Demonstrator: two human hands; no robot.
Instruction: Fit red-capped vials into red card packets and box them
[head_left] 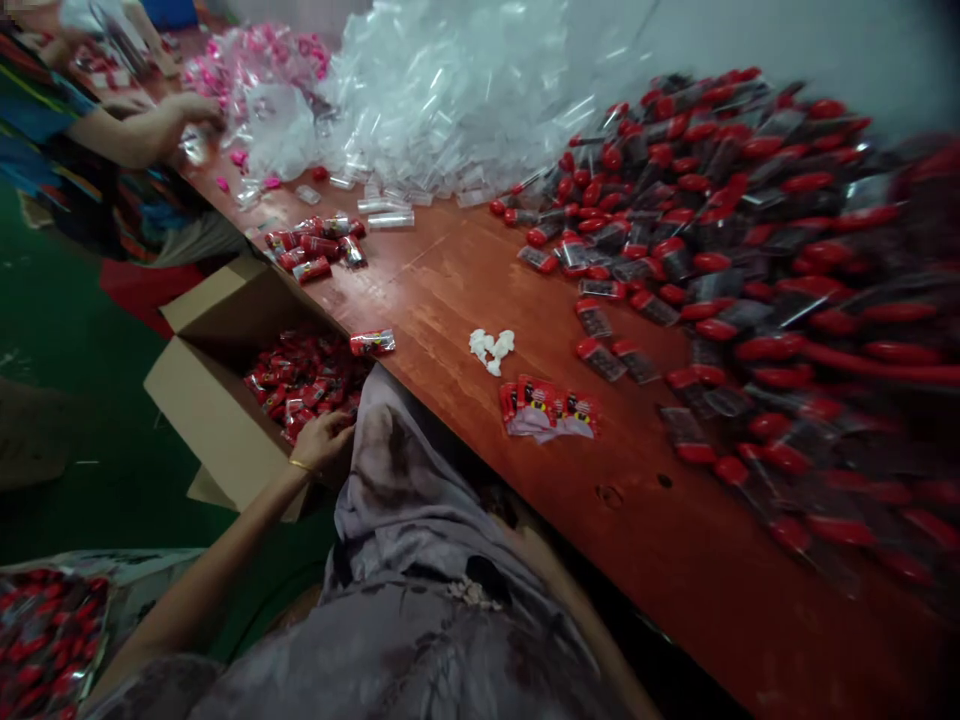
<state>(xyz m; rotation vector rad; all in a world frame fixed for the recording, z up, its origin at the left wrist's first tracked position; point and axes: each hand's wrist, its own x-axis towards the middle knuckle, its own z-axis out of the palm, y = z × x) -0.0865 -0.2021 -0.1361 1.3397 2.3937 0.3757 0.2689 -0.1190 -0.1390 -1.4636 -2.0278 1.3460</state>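
My left hand (324, 443), a thin bangle at its wrist, is at the near rim of an open cardboard box (217, 430). Its fingers curl over that rim, beside a heap of small red-wrapped packs (300, 380) inside the box. Low by my lap, my right hand (529, 545) reaches under the table edge; shadow and cloth hide its fingers. On the table, one red-and-clear wrapped tube (373, 342) lies at the edge above the box. Printed red cards (551, 408) are fanned out near a few crumpled white bits (492, 350).
A large pile of red-capped clear containers (697, 220) covers the table's right side. Clear plastic tubes (450, 90) are heaped at the back, pink pieces (262, 60) farther left. Wrapped red tubes (319, 243) lie near a co-worker's hand (187, 115). Another filled container (52, 630) stands lower left.
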